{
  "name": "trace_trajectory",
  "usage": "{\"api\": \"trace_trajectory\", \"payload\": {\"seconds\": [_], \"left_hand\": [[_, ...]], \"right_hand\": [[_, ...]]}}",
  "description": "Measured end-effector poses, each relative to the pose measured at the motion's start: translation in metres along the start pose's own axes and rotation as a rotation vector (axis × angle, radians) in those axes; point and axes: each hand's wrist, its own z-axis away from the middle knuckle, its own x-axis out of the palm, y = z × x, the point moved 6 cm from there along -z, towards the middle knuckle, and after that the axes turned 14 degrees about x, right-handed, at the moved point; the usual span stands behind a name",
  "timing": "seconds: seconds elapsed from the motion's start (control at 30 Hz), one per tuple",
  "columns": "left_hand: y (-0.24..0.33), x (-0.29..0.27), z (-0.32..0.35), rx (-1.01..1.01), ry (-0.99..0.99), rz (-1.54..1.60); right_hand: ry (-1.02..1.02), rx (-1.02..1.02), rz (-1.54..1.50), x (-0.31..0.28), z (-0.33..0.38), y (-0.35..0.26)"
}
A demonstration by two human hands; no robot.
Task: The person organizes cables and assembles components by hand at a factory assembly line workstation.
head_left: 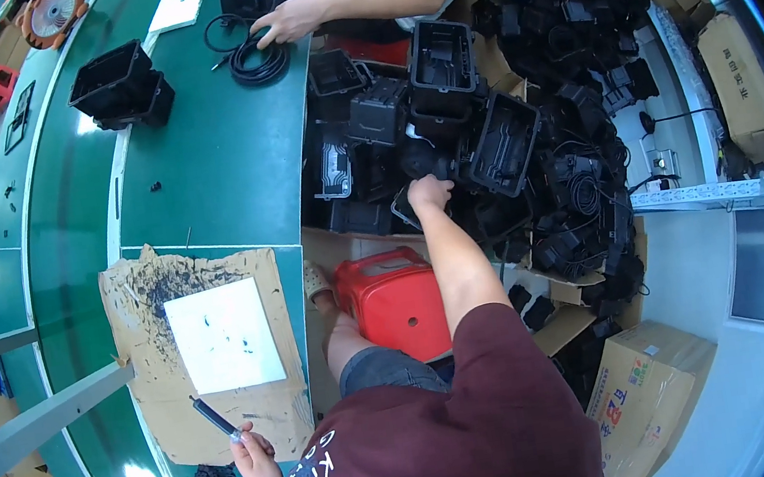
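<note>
My left hand [257, 463] is closed around a slim dark stick-like tool [215, 416] with a thin tip, held over the edge of a worn cardboard sheet [156, 421]. A white square board [223, 337] with small black bits lies on that cardboard. Off to the right, my right arm is stretched over a pile of black plastic boxes. There my right hand [431, 193] is closed on the edge of a black plastic box [406, 213], its fingertips partly hidden. An open black box [504, 143] leans just right of it.
A red plastic stool [399, 306] stands by my leg. Across the green table [214, 155], another person's hand [288, 21] touches a coiled black cable [260, 64]. Stacked black boxes [121, 85] sit farther left. A carton [652, 386] stands at the lower right.
</note>
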Motion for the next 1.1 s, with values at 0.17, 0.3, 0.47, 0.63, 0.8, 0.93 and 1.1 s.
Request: {"api": "trace_trajectory", "payload": {"seconds": [0.17, 0.3, 0.47, 0.63, 0.8, 0.93, 1.1], "left_hand": [[0.007, 0.003, 0.000, 0.026, 0.022, 0.074], [0.018, 0.003, 0.005, 0.092, 0.009, 0.162], [0.022, -0.008, 0.021, 0.192, 0.033, 0.185], [0.026, -0.026, 0.045, 0.319, 0.081, 0.170], [0.022, -0.078, 0.071, 0.449, 0.243, 0.049], [0.018, -0.114, 0.095, 0.476, 0.379, 0.039], [-0.003, -0.132, 0.125, 0.446, 0.411, 0.005]], "right_hand": [[-0.415, -0.137, -0.122, -0.020, 0.003, -0.023], [-0.798, 0.062, -0.549, -0.052, 0.021, -0.015], [-0.930, 0.134, -0.747, -0.075, 0.057, 0.002], [-0.977, 0.248, -0.808, -0.085, 0.075, 0.018], [-1.026, -0.042, -0.814, -0.118, 0.088, 0.018], [-0.994, 0.069, -0.794, -0.144, 0.098, 0.030], [-0.936, -0.053, -0.621, -0.150, 0.132, 0.066]]}}
